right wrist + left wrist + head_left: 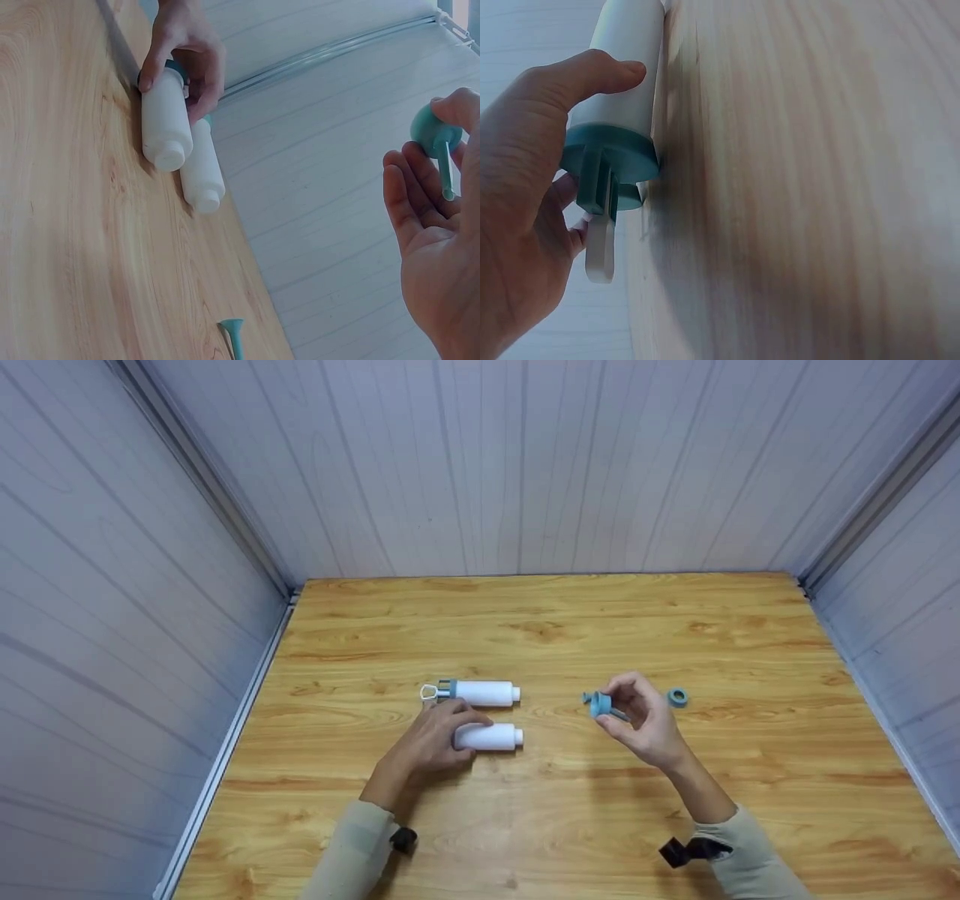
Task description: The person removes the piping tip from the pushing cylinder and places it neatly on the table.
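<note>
My left hand (431,735) grips a white plunger syringe (495,737) lying on the wooden table. Its teal collar (611,150) and pale plunger handle (600,255) show in the left wrist view, with the thumb over the barrel. Just beyond it lies a second white syringe (486,693), similar in shape, with a teal end and a looped handle. My right hand (646,721) pinches a teal nozzle (431,131) above the table, between thumb and fingers. This nozzle has a rounded base and a thin spout pointing back toward the palm.
A small teal funnel-shaped nozzle (234,334) lies on the table near the right hand. To that hand's right sits a teal ring (677,697). Pale panel walls (480,472) enclose the wooden table (540,630) at the back and both sides.
</note>
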A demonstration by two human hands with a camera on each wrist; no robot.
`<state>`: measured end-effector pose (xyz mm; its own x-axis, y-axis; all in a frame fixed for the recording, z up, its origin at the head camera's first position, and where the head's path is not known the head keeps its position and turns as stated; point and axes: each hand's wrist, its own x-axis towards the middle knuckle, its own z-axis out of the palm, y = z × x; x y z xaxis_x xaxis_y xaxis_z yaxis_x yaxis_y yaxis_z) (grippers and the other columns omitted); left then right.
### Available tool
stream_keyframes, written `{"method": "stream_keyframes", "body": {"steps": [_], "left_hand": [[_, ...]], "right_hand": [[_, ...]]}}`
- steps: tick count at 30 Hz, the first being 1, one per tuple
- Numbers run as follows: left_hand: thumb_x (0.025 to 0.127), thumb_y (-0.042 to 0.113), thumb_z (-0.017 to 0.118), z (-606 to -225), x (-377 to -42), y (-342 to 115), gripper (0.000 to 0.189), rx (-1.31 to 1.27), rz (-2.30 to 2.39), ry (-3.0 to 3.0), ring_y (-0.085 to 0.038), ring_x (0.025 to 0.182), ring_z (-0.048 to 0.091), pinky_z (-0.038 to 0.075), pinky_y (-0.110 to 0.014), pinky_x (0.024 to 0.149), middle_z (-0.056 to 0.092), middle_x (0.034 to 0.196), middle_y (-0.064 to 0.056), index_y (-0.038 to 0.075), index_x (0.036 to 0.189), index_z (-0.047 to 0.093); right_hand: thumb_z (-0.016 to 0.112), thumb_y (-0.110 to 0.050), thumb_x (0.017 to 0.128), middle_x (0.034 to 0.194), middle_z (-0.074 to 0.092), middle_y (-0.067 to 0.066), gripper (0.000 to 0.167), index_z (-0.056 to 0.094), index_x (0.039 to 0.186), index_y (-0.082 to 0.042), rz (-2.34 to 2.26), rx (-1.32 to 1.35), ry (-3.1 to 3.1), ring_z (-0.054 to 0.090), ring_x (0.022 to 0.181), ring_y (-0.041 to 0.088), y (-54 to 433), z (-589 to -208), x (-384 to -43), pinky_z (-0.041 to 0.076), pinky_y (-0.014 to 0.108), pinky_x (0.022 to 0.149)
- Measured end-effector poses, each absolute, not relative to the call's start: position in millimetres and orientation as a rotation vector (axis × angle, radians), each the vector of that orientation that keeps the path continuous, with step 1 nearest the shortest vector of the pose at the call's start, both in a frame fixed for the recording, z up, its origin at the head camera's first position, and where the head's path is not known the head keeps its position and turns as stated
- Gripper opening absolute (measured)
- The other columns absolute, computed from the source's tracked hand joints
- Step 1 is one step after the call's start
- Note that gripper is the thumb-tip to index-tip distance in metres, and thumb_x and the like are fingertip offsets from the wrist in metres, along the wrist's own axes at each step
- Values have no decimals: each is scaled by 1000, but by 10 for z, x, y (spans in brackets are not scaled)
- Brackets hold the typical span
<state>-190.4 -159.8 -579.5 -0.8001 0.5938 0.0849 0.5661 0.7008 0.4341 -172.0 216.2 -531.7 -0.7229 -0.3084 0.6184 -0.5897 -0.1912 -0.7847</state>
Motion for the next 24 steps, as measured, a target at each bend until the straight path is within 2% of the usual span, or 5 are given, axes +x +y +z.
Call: {"method": "stream_keyframes", "body": {"steps": [10,19,24], "left_hand": [[92,23,88,-5799,-1900,-1611,48,904,720,2813,-35,126,67,51,-57,110,71,136,-11,23,139,76],[88,24,92,-5793,-1902,-1610,52,953,746,2850,-32,126,68,50,-54,105,72,134,-8,24,137,77],[89,25,92,-5782,-1910,-1616,51,946,756,2845,-34,131,67,50,-56,109,72,137,-9,23,138,77]], "right_hand": [[57,34,85,118,73,-8,35,48,118,27,2023,1076,-1843,73,105,2,2168,-5330,-1729,61,15,90],[56,32,86,118,73,-10,33,46,117,27,2030,1050,-1861,73,105,0,2179,-5338,-1715,61,14,92],[56,32,86,117,73,-10,33,47,117,27,2026,1053,-1855,73,105,1,2176,-5337,-1716,61,15,91]]}}
